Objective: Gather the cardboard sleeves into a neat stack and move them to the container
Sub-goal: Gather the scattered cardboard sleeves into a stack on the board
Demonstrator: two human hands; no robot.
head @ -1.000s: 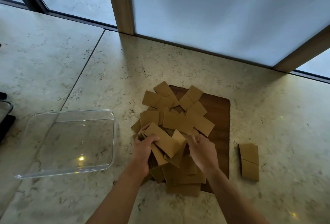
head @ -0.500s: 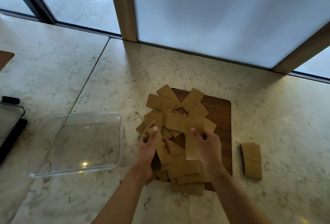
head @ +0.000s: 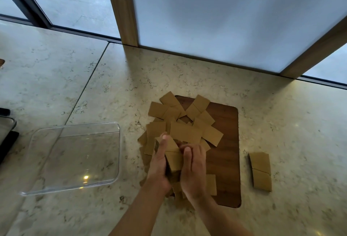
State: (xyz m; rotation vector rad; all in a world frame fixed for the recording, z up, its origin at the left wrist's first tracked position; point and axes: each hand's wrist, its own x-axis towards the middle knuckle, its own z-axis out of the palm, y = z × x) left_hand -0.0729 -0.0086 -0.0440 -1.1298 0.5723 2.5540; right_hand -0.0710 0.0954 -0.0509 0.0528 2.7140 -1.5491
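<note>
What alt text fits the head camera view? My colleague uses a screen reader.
Two bare hands, left hand and right hand, press a small stack of cardboard sleeves between them over a wooden board strewn with loose sleeves. An empty clear container sits left on the marble counter.

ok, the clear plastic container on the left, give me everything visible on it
The clear plastic container is a shallow rectangular tub with rounded corners and a thin raised rim, fully transparent, so the speckled stone countertop shows through its base. It sits upright and flat on that counter, left of the scattered brown cardboard sleeves and the dark wooden board. It looks empty, with no sleeve inside. A light glints near its front edge. Neither hand touches it, and no sleeve is seen against it.
</note>
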